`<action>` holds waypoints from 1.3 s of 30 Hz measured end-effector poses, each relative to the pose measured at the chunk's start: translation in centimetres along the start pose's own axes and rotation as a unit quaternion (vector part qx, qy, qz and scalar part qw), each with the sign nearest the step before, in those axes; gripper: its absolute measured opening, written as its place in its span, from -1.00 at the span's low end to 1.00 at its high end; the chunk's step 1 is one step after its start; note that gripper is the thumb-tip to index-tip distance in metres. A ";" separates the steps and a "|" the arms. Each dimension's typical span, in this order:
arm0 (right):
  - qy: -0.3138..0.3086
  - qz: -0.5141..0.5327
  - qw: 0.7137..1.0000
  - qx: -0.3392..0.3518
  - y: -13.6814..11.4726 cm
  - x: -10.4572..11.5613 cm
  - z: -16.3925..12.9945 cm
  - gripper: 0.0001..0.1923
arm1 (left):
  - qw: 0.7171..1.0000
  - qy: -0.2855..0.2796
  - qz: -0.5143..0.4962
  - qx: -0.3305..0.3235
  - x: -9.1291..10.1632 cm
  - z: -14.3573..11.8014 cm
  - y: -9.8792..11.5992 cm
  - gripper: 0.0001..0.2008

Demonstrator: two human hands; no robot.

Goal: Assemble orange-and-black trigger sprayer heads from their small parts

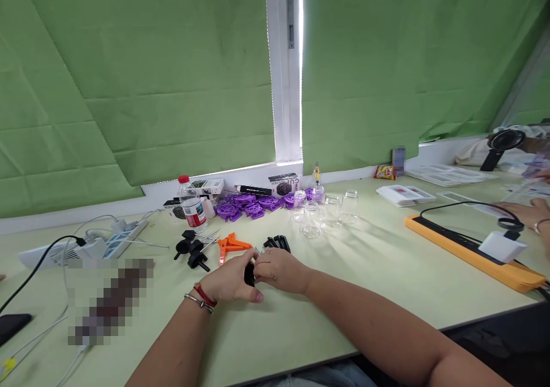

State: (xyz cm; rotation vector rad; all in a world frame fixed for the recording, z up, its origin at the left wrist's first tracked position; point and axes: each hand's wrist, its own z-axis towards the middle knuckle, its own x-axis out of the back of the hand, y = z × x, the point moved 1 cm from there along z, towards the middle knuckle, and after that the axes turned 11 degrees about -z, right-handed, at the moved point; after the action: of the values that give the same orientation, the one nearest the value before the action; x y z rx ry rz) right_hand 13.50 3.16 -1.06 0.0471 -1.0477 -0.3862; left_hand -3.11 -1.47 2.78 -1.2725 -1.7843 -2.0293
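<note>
My left hand [230, 278] is curled round a small black part [249, 274], its thumb stretched out below. My right hand [281, 269] meets it from the right with fingers bent in a pinch at the same part; what lies between those fingertips is mostly hidden. Just behind my hands lie orange clamp-like plastic pieces [232, 245] and a cluster of short black pieces [277, 243]. Left of these, black round knob-like parts [195, 255] lie beside thin metal rods [209, 237].
Purple plastic pieces [247, 206], clear glass cups [332, 208] and a red-capped bottle [192, 204] stand along the back. An orange power strip [464, 255] is on the right, a white one [124, 239] on the left. Another person's hand [526, 215] shows far right.
</note>
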 end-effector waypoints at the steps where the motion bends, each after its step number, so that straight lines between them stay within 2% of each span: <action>1: -0.012 0.002 1.000 -0.008 0.1 0.1 0.0 -0.79 | 1.000 0.002 0.000 -0.001 0.0 0.0 -0.1 -0.39; 5: -0.072 0.032 0.994 -0.078 0.2 1.3 -0.3 -0.88 | 0.999 0.041 -0.030 -0.001 0.4 0.2 -0.6 -0.36; 7: -0.101 0.055 0.988 -0.107 -0.4 2.1 -0.6 -0.87 | 0.994 0.086 -0.066 0.028 0.7 0.3 -0.9 -0.38; 9: -0.125 0.096 0.984 -0.076 -1.9 2.6 -0.5 -0.86 | 0.989 0.114 -0.081 0.053 1.0 0.4 -1.3 -0.38; 11: -0.113 0.118 0.986 -0.033 -4.1 2.5 0.0 -0.81 | 0.987 0.122 -0.084 0.060 1.2 0.5 -1.7 -0.37; 13: -0.108 0.102 0.989 0.021 -6.6 1.8 0.9 -0.66 | 0.987 0.128 -0.076 0.059 1.3 0.6 -2.0 -0.38; 15: -0.128 0.074 0.986 0.072 -8.9 0.8 2.2 -0.51 | 0.986 0.141 -0.070 0.058 1.5 0.5 -2.5 -0.39; 18: -0.183 0.036 0.980 0.065 -10.6 -0.6 4.1 -0.52 | 0.982 0.154 -0.098 0.041 2.1 0.4 -3.4 -0.38; 21: -0.188 0.018 0.981 0.048 -10.7 -1.1 4.8 -0.53 | 0.975 0.138 -0.173 -0.003 2.9 -0.2 -4.1 -0.37; 25: -0.185 -0.002 0.982 0.023 -10.1 -1.0 4.3 -0.48 | 0.955 0.123 -0.266 -0.056 4.4 -1.8 -4.3 -0.31; 29: -0.192 0.009 0.981 0.016 -9.8 -1.1 4.1 -0.52 | 0.916 0.153 -0.351 -0.121 6.1 -3.6 -4.2 -0.20; 32: -0.177 0.009 0.984 0.030 -9.9 -1.6 4.7 -0.44 | 0.891 0.175 -0.393 -0.148 6.8 -4.3 -4.3 -0.14; 35: -0.161 0.004 0.984 0.070 -10.3 -2.2 6.0 -0.37 | 0.886 0.174 -0.404 -0.150 6.7 -4.2 -4.1 -0.12; 39: -0.182 0.006 0.979 0.096 -10.6 -2.3 7.1 -0.60 | 0.897 0.162 -0.385 -0.147 5.9 -3.7 -3.7 -0.17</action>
State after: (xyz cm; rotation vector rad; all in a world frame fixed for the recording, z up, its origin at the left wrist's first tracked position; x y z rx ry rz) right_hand 3.32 -4.94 -1.74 0.1477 -1.4455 -0.2873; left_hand -10.84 -1.31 4.25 -0.1870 -2.0481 -2.7790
